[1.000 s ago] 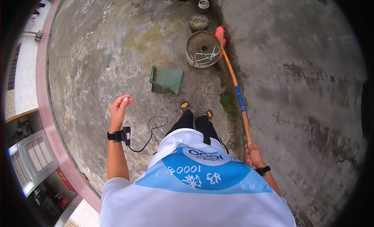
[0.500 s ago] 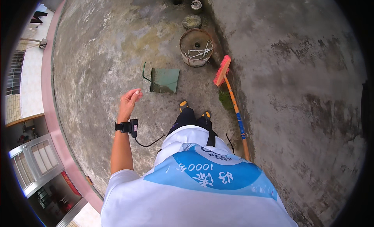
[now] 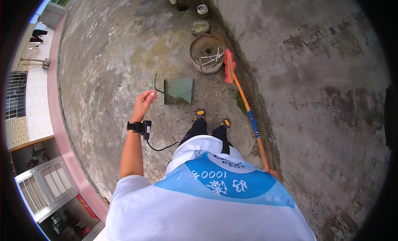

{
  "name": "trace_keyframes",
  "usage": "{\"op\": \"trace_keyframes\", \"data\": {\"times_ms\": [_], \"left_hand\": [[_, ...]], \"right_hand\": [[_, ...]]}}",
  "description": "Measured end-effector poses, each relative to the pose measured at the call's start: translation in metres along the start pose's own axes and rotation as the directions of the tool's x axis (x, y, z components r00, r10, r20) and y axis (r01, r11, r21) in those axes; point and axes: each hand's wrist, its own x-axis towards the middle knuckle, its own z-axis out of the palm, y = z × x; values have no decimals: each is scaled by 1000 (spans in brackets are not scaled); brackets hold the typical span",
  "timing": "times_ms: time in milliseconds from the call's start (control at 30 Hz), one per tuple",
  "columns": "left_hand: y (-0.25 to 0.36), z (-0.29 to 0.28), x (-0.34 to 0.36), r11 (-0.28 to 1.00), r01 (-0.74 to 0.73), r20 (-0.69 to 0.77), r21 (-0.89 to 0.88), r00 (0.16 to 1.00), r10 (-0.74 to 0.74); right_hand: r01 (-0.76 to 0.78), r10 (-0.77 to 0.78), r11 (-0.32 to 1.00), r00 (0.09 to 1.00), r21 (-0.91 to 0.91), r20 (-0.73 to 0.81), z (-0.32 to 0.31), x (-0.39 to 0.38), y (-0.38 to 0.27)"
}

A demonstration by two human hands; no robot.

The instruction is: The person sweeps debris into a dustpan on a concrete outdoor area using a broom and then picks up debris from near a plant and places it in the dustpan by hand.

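Note:
My left hand (image 3: 144,102) is out in front with its fingers curled and pressed together, nothing visible in them. In the picture its fingertips come close to the bent handle of a green dustpan (image 3: 179,90) on the concrete. A black strap with a small device (image 3: 141,128) is on that wrist. Only a sliver of my right hand (image 3: 274,174) shows past my shirt, at the upper end of a broom (image 3: 247,106). This broom has pink bristles and an orange handle with blue bands; its head is beside a round bucket.
The round bucket (image 3: 200,68) with white cord in it stands by the rough grey wall (image 3: 331,96). Behind it are a round lid-like slab (image 3: 200,27) and a small white container (image 3: 202,9). A pink ledge (image 3: 62,104) borders the left side.
The broom head has swung left toward the bucket, and a bit of my right hand has come into view. My left hand has moved closer to the dustpan handle.

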Motion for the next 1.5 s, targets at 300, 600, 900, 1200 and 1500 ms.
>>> {"op": "trace_keyframes", "data": {"times_ms": [300,600,900,1200,1500], "left_hand": [[-13,-24,27,999,43,58,17,997,-44],[-16,-50,48,989,137,-65,-56,988,-141],[-14,-23,40,978,174,-92,-114,978,-185],[-19,-47,84,960,223,-209,-171,944,-256],[-14,-52,129,969,184,-174,-162,962,-212]], "right_hand": [[26,-2,956,997,292,-83,66,23,-52],[126,-103,971,987,201,-123,32,39,-68],[25,-27,947,1000,320,3,-3,98,-136],[-26,-3,916,998,400,70,-14,129,-199],[13,-35,950,997,313,63,-4,150,-228]]}}
